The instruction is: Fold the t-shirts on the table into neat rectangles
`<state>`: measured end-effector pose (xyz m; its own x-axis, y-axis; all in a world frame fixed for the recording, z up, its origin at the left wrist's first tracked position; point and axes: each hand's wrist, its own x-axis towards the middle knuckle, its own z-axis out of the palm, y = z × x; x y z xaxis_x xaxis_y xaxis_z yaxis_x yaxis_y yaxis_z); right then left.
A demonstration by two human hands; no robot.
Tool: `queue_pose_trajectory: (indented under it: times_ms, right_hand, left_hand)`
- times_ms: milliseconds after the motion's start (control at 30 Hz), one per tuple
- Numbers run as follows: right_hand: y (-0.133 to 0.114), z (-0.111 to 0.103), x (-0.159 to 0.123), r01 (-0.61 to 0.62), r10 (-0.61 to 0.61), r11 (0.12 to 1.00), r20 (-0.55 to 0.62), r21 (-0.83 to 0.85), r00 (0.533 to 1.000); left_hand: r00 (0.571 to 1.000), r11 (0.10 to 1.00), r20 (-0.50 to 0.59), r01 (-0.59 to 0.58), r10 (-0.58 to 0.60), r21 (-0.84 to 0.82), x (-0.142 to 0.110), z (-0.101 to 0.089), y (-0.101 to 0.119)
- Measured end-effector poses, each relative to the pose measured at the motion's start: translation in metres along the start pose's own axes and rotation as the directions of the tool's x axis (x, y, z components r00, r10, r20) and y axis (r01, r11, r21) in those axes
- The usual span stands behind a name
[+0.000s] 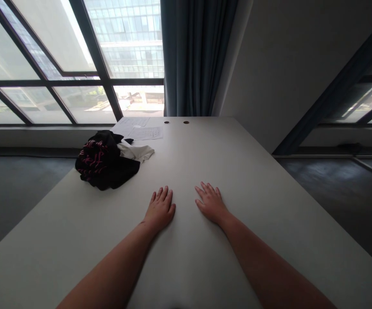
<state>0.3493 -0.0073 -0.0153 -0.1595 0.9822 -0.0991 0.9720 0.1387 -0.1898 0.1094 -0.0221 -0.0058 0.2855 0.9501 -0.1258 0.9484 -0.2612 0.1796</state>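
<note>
Both my hands lie palm down on a white table (186,262), apart from each other. My left hand (161,208) has its fingers stretched forward and holds nothing. My right hand (210,202) rests with fingers spread, also holding nothing. Ahead and to the left of my left hand sits a crumpled heap of black cloth (108,161) with pink marks on its left side. A piece of white cloth (137,152) sticks out from the heap's right side. How the cloths are folded together is hidden.
Printed papers (147,133) lie at the table's far left corner. Two round holes, a left one (167,122) and a right one (186,122), are near the far edge. Beyond stand a dark blue curtain (195,60) and windows (134,51). Floor shows on both sides.
</note>
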Motion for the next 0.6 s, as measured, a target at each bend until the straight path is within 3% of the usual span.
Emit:
queue_pose_trajectory:
  times_ms: [600]
  right_hand:
    - [0.0019, 0.0013, 0.0005, 0.009, -0.009, 1.0, -0.013, 0.008, 1.0]
  left_hand:
    - [1.0, 1.0, -0.015, -0.018, 0.019, 0.004, -0.0017, -0.001, 0.0021]
